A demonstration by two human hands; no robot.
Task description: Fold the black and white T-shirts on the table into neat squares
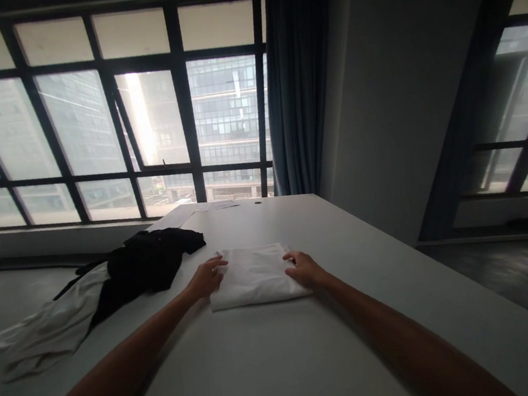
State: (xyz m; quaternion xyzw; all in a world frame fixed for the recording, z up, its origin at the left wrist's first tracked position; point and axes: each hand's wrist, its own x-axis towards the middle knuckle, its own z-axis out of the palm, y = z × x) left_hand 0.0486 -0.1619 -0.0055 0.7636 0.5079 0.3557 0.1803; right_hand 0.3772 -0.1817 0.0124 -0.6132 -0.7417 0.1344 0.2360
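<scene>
You are pressing your left hand (205, 279) and right hand (304, 269), both open, onto opposite edges of the folded white cloth (255, 276).

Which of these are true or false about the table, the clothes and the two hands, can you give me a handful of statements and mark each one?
1. Both hands rest on the edges of a folded white cloth. True: the left hand is at its left edge, the right hand at its right.
2. The black garment lies to the right of the folded cloth. False: it lies to the left.
3. A crumpled white garment lies beside the black one, near the table's left edge. True.
4. The right hand holds a pair of scissors. False: it only touches the cloth.
5. A blue curtain hangs by the window. True.
</scene>
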